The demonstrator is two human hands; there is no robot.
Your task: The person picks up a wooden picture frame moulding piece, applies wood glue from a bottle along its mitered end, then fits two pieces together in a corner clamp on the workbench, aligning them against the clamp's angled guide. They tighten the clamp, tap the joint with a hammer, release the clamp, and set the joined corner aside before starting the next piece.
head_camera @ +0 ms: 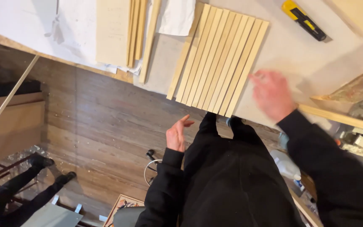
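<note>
Here, the right hand, blurred, open and empty, hovers over the table just at 3 o'clock of the row of wooden slats, while the left hand, loosely open and empty, hangs below the table edge at 6 o'clock of the slats.

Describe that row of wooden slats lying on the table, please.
The wooden slats are about ten pale, thin, unfinished strips laid side by side, edges touching, forming a slanted panel on the grey tabletop. Their lower ends overhang the table's edge. The right hand, blurred, is just beside them; contact is unclear.
</note>
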